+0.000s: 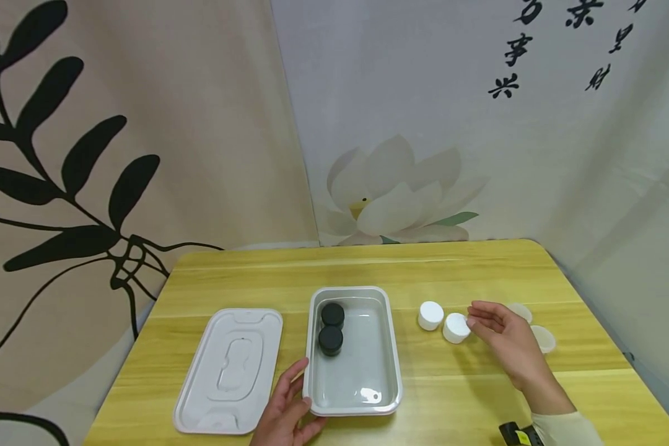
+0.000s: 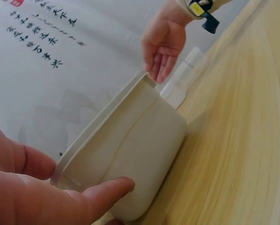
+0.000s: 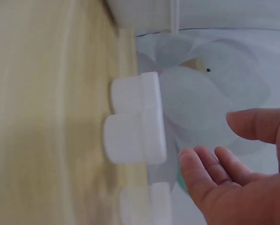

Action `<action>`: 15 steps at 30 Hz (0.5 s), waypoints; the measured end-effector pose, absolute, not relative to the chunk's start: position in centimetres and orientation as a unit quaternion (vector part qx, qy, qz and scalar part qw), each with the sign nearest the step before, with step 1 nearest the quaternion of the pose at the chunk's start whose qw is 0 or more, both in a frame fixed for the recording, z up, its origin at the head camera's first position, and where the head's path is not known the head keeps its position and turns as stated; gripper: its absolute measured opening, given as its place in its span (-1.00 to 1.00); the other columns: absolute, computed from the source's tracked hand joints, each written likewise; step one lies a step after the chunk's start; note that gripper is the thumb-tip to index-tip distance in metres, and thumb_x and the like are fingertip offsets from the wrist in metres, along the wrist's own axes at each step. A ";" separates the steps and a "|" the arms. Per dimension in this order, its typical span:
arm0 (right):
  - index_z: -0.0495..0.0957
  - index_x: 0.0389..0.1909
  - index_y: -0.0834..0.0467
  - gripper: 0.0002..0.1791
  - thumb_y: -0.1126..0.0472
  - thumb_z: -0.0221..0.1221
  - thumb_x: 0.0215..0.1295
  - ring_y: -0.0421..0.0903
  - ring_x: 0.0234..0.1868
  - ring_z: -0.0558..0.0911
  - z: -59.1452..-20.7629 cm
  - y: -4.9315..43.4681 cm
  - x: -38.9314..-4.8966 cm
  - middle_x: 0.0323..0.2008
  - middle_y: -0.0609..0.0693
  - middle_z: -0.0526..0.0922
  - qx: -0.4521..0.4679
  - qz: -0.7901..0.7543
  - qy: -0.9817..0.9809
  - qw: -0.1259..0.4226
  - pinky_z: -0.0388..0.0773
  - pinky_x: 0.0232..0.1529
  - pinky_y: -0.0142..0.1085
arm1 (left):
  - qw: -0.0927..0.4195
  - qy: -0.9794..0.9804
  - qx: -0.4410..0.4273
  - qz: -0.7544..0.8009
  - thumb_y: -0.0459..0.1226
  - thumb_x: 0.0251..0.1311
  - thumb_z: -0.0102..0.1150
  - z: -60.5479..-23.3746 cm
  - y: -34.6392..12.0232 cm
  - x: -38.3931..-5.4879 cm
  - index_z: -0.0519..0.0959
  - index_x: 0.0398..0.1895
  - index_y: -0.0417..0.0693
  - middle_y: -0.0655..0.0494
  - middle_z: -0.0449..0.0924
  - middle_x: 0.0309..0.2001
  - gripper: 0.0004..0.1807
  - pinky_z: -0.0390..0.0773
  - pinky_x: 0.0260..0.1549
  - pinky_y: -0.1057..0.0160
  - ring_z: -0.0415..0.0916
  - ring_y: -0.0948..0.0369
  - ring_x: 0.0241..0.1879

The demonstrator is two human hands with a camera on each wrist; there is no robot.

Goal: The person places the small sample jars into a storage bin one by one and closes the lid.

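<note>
Wood-grained table (image 1: 424, 269) lies between the right rim of the tray (image 1: 368, 365) and two white jars (image 1: 430, 314); two pale jars (image 1: 544, 339) stand farther right. Glossy and round-cornered, the tray holds two black jars (image 1: 331, 339) at far left; a flat, embossed lid (image 1: 238, 368) lies left of it. The left hand (image 1: 283, 414), fingers spread, touches the tray's near left corner; the right hand (image 1: 507, 344), thumb and fingertips apart, hangs beside the white jars.

The right sleeve (image 1: 567, 430) is pale cream and ends in a plain cuff. Just beside it, a black strap (image 2: 211, 25) with a squared end carries a small bright yellow label (image 2: 196, 8), its markings too small to read. The left fingers (image 1: 292, 375) and right fingers (image 3: 195, 176) are bare.
</note>
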State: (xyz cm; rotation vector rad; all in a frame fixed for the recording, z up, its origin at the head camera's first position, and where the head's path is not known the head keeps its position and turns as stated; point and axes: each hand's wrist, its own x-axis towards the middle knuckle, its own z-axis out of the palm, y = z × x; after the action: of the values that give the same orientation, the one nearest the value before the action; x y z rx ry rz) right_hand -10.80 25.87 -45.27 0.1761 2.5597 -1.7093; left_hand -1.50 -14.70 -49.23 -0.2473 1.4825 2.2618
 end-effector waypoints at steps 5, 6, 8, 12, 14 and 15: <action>0.34 0.47 0.37 -0.40 0.19 0.23 0.56 -0.49 0.01 0.55 -46.5 26.2 -10.8 0.39 0.32 0.48 0.074 -0.555 0.828 0.033 0.59 0.01 -0.58 | 0.212 0.534 -0.091 0.813 -0.37 0.50 0.01 -49.2 -14.8 -1.5 -0.02 0.72 0.09 -0.33 -0.15 0.67 -0.20 0.63 0.18 -0.06 0.43 0.07 0.32; 0.35 0.46 0.37 -0.40 0.19 0.23 0.55 -0.49 0.01 0.55 -46.7 26.2 -10.8 0.39 0.32 0.49 0.076 -0.555 0.828 0.032 0.59 0.00 -0.58 | 0.212 0.534 -0.091 0.813 -0.37 0.50 0.01 -49.2 -14.8 -1.4 -0.02 0.72 0.09 -0.34 -0.15 0.67 -0.20 0.63 0.18 -0.06 0.43 0.07 0.32; 0.36 0.45 0.37 -0.40 0.20 0.25 0.54 -0.47 0.01 0.56 -47.2 26.1 -10.9 0.38 0.32 0.50 0.080 -0.557 0.826 0.030 0.59 0.00 -0.57 | 0.212 0.534 -0.092 0.813 -0.36 0.50 0.01 -49.2 -14.8 -1.4 -0.01 0.72 0.09 -0.34 -0.15 0.67 -0.20 0.63 0.18 -0.06 0.43 0.07 0.32; 0.37 0.44 0.38 -0.38 0.21 0.29 0.50 -0.46 0.03 0.56 -47.9 26.0 -10.9 0.37 0.34 0.50 0.087 -0.566 0.819 0.036 0.59 0.02 -0.58 | 0.212 0.529 -0.090 0.817 -0.36 0.50 0.03 -49.3 -14.9 -1.4 0.15 0.68 0.25 -0.31 -0.08 0.66 -0.26 0.63 0.18 -0.05 0.44 0.08 0.32; 0.36 0.44 0.39 -0.37 0.22 0.30 0.48 -0.47 0.02 0.56 -48.4 26.0 -10.9 0.37 0.35 0.49 0.091 -0.570 0.816 0.041 0.59 0.02 -0.58 | 0.212 0.527 -0.088 0.818 -0.35 0.50 0.03 -49.4 -15.0 -1.4 0.20 0.64 0.32 -0.28 -0.06 0.65 -0.28 0.63 0.17 -0.04 0.44 0.09 0.31; 0.36 0.44 0.40 -0.37 0.24 0.31 0.48 -0.49 0.00 0.56 -48.6 26.0 -10.9 0.37 0.35 0.49 0.093 -0.572 0.814 0.044 0.59 0.02 -0.58 | 0.212 0.527 -0.087 0.818 -0.35 0.50 0.04 -49.4 -15.0 -1.4 0.22 0.63 0.34 -0.26 -0.05 0.66 -0.29 0.63 0.17 -0.04 0.45 0.09 0.31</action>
State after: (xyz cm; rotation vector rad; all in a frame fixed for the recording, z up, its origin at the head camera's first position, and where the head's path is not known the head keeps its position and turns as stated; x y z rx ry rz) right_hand -10.90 25.99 -48.62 0.2857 2.4876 -1.7479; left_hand -1.35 -15.00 -49.36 -0.2428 1.4645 2.2735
